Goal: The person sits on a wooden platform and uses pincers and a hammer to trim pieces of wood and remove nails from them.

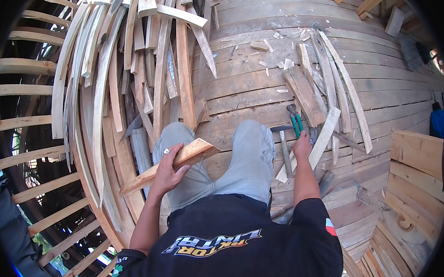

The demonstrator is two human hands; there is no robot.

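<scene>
My left hand (169,170), with a ring on one finger, is closed on a short wooden board (197,151). The board slants across my left thigh, its angled end toward my knees. Out to the right, my right hand (303,146) is closed at the lower ends of the green handles of a pair of pincers (296,122). The dark jaws point away from me, over the planks. Just left of that hand lies a hammer (285,153) with a dark pointed head and a greyish handle, partly over a pale offcut.
Long wooden strips (102,82) are heaped at the left, beside an open slatted frame (27,123). More strips and a thick block (304,95) lie ahead right on the plank floor (250,85), among wood chips. Stacked timber (416,173) stands at the right.
</scene>
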